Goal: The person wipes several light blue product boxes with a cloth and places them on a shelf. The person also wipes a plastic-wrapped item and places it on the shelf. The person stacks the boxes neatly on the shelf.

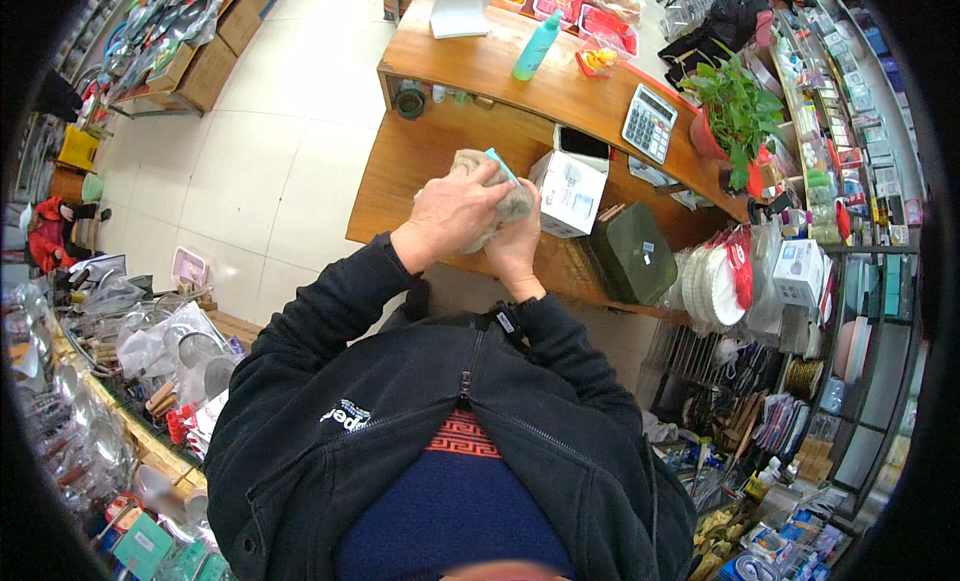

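In front of my chest, both hands are together on a grey-beige cloth (pixel 514 203). My left hand (pixel 454 213) lies over the cloth with its fingers spread across the top. My right hand (pixel 517 243) grips from the right side, its fingers partly hidden by the cloth. A light-blue edge (pixel 501 164) of some flat-sided item shows in the cloth; most of that item is covered, so its kind is unclear. Just right of my hands stands a white printed carton (pixel 574 192) on the lower wooden desktop (pixel 397 179).
The raised wooden counter (pixel 457 59) carries a teal spray bottle (pixel 537 46), a calculator (pixel 650 123) and a white stand (pixel 461 10). A dark green bin (pixel 634 252) sits at the desk's right, near a potted plant (pixel 735 108). Packed shelves (pixel 847 130) line the right side.
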`<action>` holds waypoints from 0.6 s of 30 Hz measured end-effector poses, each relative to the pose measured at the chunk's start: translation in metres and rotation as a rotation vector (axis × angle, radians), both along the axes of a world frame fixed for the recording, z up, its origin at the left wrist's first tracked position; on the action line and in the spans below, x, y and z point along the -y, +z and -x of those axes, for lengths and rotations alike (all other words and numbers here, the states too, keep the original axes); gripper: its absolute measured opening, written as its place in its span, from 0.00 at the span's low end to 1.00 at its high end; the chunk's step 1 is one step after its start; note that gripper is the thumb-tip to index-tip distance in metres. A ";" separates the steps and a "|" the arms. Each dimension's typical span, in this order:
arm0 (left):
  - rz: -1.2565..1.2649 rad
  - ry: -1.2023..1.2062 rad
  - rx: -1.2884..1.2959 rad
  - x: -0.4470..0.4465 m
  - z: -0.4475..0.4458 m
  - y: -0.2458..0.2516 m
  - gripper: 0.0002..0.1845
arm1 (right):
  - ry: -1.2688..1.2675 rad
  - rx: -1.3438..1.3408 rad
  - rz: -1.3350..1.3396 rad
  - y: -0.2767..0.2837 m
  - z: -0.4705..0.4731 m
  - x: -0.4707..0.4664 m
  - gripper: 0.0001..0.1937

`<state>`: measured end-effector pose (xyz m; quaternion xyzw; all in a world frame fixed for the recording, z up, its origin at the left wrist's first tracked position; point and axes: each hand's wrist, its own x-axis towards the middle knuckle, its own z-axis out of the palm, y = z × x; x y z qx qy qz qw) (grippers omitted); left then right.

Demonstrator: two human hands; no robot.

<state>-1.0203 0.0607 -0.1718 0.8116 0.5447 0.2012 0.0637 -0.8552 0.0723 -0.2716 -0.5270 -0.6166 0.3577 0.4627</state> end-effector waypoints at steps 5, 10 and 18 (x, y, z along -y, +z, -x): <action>-0.124 0.161 -0.106 -0.033 0.018 -0.020 0.19 | -0.045 0.190 -0.057 0.010 0.002 0.010 0.48; 0.139 0.328 -0.030 -0.060 0.094 -0.090 0.14 | -0.034 0.151 -0.030 0.016 -0.003 0.019 0.47; 0.475 0.477 0.619 -0.022 0.103 -0.225 0.18 | -0.097 -0.014 0.062 0.041 -0.061 0.017 0.51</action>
